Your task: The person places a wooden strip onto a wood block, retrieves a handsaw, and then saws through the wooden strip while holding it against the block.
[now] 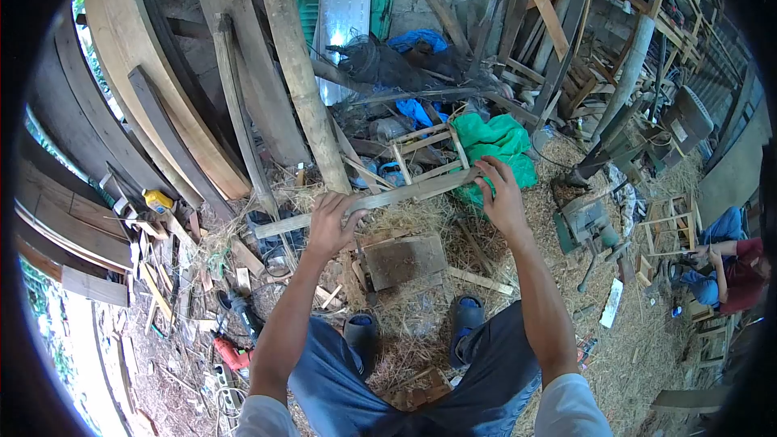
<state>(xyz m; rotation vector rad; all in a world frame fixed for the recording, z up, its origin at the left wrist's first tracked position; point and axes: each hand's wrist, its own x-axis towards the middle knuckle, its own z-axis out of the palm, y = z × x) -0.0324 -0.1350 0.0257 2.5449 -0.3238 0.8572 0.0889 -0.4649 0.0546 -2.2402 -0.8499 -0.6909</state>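
Observation:
A long thin wooden strip (396, 196) stretches across the view in front of me, its right end a little higher than its left. My left hand (328, 222) is closed around it left of the middle, fingers over the top and thumb on the near side. At its right end, my right hand (502, 194) grips the strip between fingers and thumb. Just beyond the strip stands a small wooden frame (425, 150), beside a green plastic sheet (494, 146). Below it, between my hands, a squarish wooden block (405, 261) rests on the shavings-covered ground.
Tall planks (146, 73) and a pole (303, 73) lean at the left and back. A red power tool (232, 352) lies lower left. To the right are a metal machine (587, 222) and a seated person (732, 275) near another wooden frame (672, 226).

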